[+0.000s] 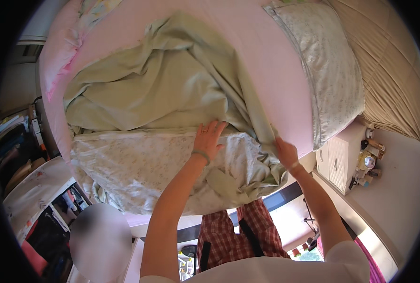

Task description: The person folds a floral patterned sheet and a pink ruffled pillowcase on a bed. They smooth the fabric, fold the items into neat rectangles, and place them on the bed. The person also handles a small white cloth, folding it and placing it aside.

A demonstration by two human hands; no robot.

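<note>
A duvet cover (167, 89), plain sage green on one side and pale floral on the other, lies rumpled across the bed. Its floral part (139, 165) is folded along the near side and hangs toward me. My left hand (210, 137) rests flat with fingers apart where the green and floral parts meet; a bracelet circles that wrist. At the cover's right edge, my right hand (287, 152) has its fingers closed on the bunched green cloth. The fingertips there are partly hidden by the hand.
A pink sheet (281, 89) covers the bed. At the right stand a floral pillow (330, 61) and a tan padded headboard (384, 61). A white bedside cabinet (335, 158) holds small items. Bright pink bedding (61, 61) lies at far left, with cluttered shelves below.
</note>
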